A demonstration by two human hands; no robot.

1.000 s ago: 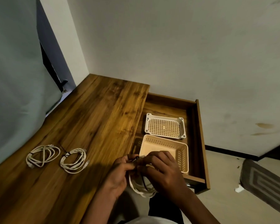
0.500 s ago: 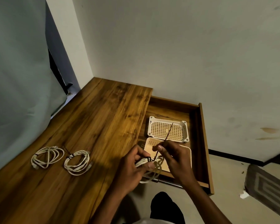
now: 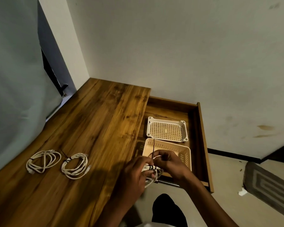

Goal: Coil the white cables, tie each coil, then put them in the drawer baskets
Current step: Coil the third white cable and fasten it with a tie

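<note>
A broad stretch of the brown wooden desktop (image 3: pixel 92 128) is left bare toward the wall, with two coiled white cables (image 3: pixel 43 161) (image 3: pixel 75 165) lying near its left edge. The open wooden drawer (image 3: pixel 202 136) is largely filled by a white perforated plastic basket (image 3: pixel 184 126) and a cream one (image 3: pixel 186 154), leaving narrow gaps along the drawer walls.
</note>
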